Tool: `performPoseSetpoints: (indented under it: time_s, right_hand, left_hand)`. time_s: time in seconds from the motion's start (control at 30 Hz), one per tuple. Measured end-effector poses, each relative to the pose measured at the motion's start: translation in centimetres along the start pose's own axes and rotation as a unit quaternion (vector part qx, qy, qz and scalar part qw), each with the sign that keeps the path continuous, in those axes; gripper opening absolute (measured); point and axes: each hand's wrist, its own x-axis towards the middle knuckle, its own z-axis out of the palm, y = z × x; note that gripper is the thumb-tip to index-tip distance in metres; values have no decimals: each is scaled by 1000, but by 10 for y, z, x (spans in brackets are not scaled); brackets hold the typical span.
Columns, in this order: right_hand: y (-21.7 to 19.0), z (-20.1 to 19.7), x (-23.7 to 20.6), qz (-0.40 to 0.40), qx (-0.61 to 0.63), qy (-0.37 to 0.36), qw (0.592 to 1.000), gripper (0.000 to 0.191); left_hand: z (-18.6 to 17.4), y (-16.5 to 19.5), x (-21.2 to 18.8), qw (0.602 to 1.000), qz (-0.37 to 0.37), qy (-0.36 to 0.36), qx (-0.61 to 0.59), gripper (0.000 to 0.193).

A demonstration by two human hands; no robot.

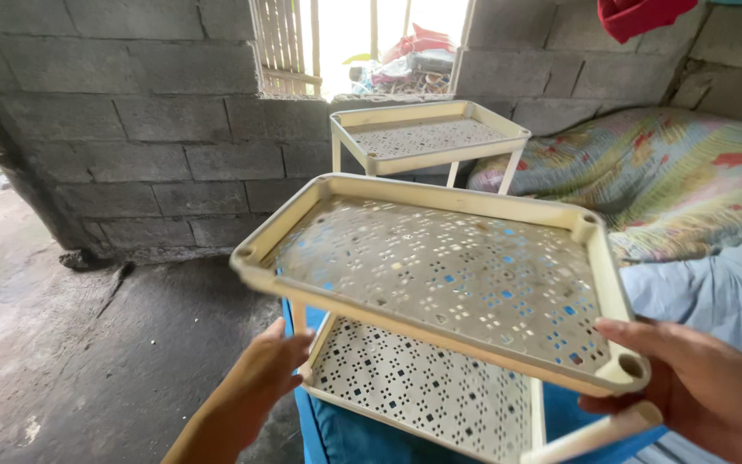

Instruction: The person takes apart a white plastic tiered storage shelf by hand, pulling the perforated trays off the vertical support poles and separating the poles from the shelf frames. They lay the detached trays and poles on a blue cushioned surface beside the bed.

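- Grey block walls, a dirt floor (88, 361) and a bed (689, 189) with a flowered cover surround us.
- We hold a cream plastic rack (440, 275) low in front, over something blue; its two dusty shelves are pierced with small square holes.
- Our left hand (268, 369) closes its grip on a front leg.
- Our right hand (697, 387) grips the near right corner.
- A second rack (427, 137) stands by the wall.
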Motion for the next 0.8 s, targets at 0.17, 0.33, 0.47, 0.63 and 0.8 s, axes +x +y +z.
performPoseSetpoints:
  time_s: [0.17, 0.33, 0.47, 0.63, 0.8]
  right_hand:
    - [45, 9, -20, -62, 87, -73, 992, 62]
    - [68, 51, 20, -231, 36, 98, 967, 59]
    - [45, 52, 98, -378, -99, 203, 898, 60]
    - [61, 34, 124, -356, -170, 128, 910, 60]
    - [92, 46, 124, -333, -182, 94, 920, 61]
  left_hand:
    - [24, 22, -54, 946, -23, -31, -322, 90]
    - [36, 47, -103, 953, 55, -102, -280, 68]
    - [39, 53, -106, 952, 60, -70, -291, 45]
    - [64, 61, -99, 947, 42, -26, -317, 34]
    - [61, 64, -92, 945, 62, -20, -319, 27]
